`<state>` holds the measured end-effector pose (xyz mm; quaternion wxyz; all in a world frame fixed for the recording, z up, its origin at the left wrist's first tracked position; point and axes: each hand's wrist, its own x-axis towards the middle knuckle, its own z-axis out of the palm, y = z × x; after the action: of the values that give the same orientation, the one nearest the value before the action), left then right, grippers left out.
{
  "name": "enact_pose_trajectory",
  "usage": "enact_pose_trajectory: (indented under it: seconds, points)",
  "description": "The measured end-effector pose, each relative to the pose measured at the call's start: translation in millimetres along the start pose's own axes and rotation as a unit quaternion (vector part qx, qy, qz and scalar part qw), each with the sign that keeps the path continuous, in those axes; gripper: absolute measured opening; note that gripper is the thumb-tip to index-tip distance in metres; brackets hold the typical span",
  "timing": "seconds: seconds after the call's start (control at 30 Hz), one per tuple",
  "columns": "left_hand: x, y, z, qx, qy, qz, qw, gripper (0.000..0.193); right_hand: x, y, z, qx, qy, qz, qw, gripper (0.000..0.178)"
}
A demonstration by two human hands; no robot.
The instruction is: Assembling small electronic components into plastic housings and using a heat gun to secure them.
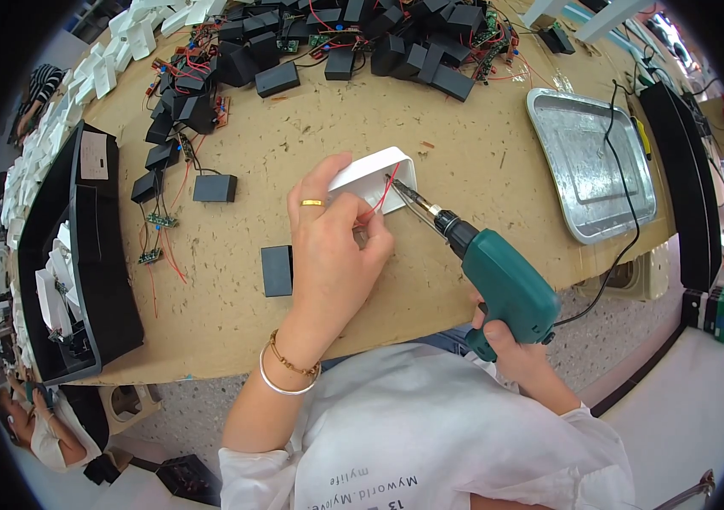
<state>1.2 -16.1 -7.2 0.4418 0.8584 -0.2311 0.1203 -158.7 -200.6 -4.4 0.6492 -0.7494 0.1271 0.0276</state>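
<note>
Shirt (464,416), case (369,176) with red wires (386,189), black bin (111,255) of white parts (59,276).

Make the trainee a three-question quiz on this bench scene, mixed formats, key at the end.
1. Which hand holds the green, pistol-shaped tool with a narrow metal tip?
2. True or false: the shallow, rectangular, silver metal tray lies to the left of the white, open plastic housing.
3. Multiple choice: what colour are the thin wires running up from the fingers of the left hand?
A) blue
B) red
C) yellow

Key:
1. The right hand.
2. False; the tray is to the right of the housing.
3. B
</note>
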Motion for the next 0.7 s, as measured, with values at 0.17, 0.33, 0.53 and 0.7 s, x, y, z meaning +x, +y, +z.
enact_pose_trajectory:
  seconds: [0.17,0.33,0.53,0.7]
  points:
    - [-0.1,0.3,0.3,-0.003,0.001,-0.001,1.000,0.012,1.5,3.0,-0.8,0.015,-0.003,-0.013,1.000,0.057]
    - [-0.1,-0.1,0.2,-0.003,-0.001,0.001,1.000,0.012,0.3,-0.1,1.9,0.024,0.010,-0.008,1.000,0.056]
    - [-0.4,-0.2,-0.1,-0.007,0.001,0.000,1.000,0.013,1.6,0.8,1.5,0.021,0.008,-0.011,1.000,0.055]
    - [0.2,0.7,-0.2,-0.006,-0.003,-0.001,1.000,0.012,0.1,3.7,-0.3,-0.024,0.007,-0.014,1.000,0.056]
